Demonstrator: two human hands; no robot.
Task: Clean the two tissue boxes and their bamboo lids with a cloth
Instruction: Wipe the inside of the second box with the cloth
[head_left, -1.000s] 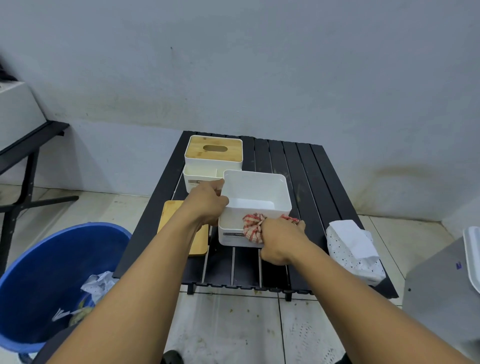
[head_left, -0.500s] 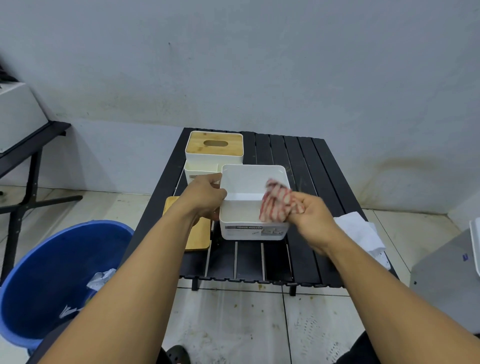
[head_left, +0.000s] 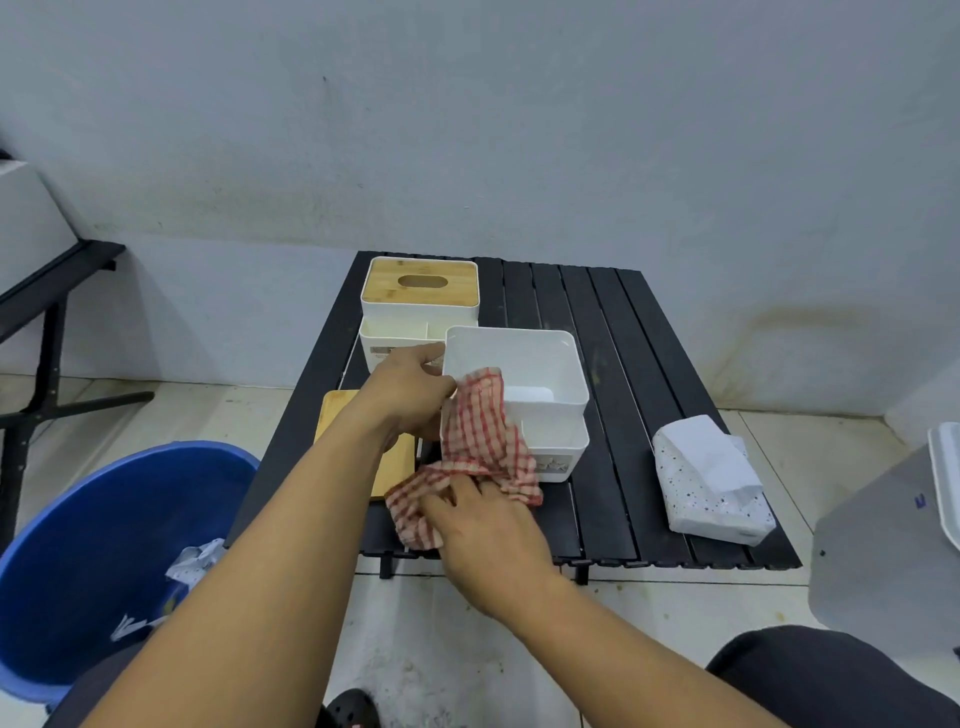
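An open white tissue box (head_left: 535, 374) stands near the front of the black slatted table (head_left: 623, 364). My left hand (head_left: 410, 395) grips its left wall and the upper end of a red checked cloth (head_left: 478, 441), which drapes over the box's front left corner. My right hand (head_left: 483, 530) holds the cloth's lower end on the table in front of the box. A loose bamboo lid (head_left: 363, 441) lies flat to the left, partly under my left arm. Behind stands a second white box (head_left: 410, 332) with its bamboo lid (head_left: 420, 283) on.
A white speckled tissue pack (head_left: 711, 483) lies at the table's right front. A blue bin (head_left: 104, 545) holding crumpled paper stands on the floor to the left. A grey unit (head_left: 883, 545) is at the right, a black bench (head_left: 41, 296) at the far left.
The cloth came out of the bunched grip above the box and now hangs spread over the front left corner. My right hand moved down and left to the table in front of the box.
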